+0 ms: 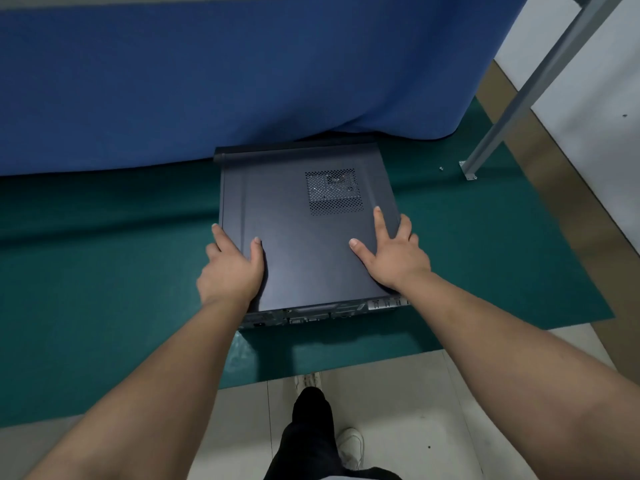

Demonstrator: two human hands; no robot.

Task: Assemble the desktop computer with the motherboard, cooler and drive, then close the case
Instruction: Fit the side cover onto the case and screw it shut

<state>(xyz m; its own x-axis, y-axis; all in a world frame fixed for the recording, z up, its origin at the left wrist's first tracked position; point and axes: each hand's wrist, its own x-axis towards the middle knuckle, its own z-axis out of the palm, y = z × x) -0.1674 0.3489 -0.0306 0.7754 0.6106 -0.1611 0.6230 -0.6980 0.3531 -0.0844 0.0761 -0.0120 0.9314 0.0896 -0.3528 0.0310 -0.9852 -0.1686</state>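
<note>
A dark grey desktop computer case (304,237) lies flat on a green mat, with its side panel on top and a perforated vent (334,192) near the far right. The rear ports (311,315) face me. My left hand (232,268) grips the case's left edge, thumb on top and fingers down the side. My right hand (391,254) holds the right edge, thumb and forefinger flat on the panel and the other fingers curled over the side. The inside of the case is hidden.
The green mat (104,271) covers the floor under the case. A blue cloth (242,81) hangs just behind it. A grey metal post (519,98) stands bolted down at the right, with a small screw (441,168) lying near its foot. My shoe (349,448) is on the tiles below.
</note>
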